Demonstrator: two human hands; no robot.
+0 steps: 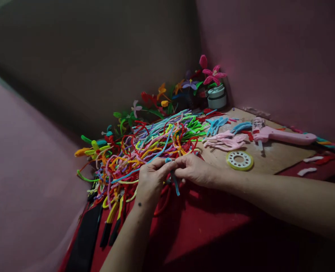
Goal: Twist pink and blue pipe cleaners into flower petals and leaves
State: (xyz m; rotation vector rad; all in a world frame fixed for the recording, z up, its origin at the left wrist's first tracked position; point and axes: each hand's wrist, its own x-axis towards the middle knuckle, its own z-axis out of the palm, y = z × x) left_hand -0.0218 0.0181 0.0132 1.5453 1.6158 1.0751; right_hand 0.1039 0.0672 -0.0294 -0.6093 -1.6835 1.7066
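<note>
A short blue pipe cleaner (176, 185) is pinched between my two hands, its lower end hanging down and a curled part showing above the fingers. My left hand (153, 179) closes thumb and fingers on it from the left. From the right, my right hand (193, 170) pinches the same piece, fingertips meeting those of the left. The fingers hide the middle of the piece. Right behind the hands lies a tangled heap of pipe cleaners (156, 141) in many colours.
Right of the heap, a wooden board (217, 160) bears a pink glue gun (286, 135), a yellow-rimmed tape roll (239, 160) and bundles of pink pieces (227, 140). Pipe-cleaner flowers (214, 74) and a pale lidded jar (216, 97) stand behind. Yellow-handled scissors (113, 211) lie left, beside a black flat object (84, 238).
</note>
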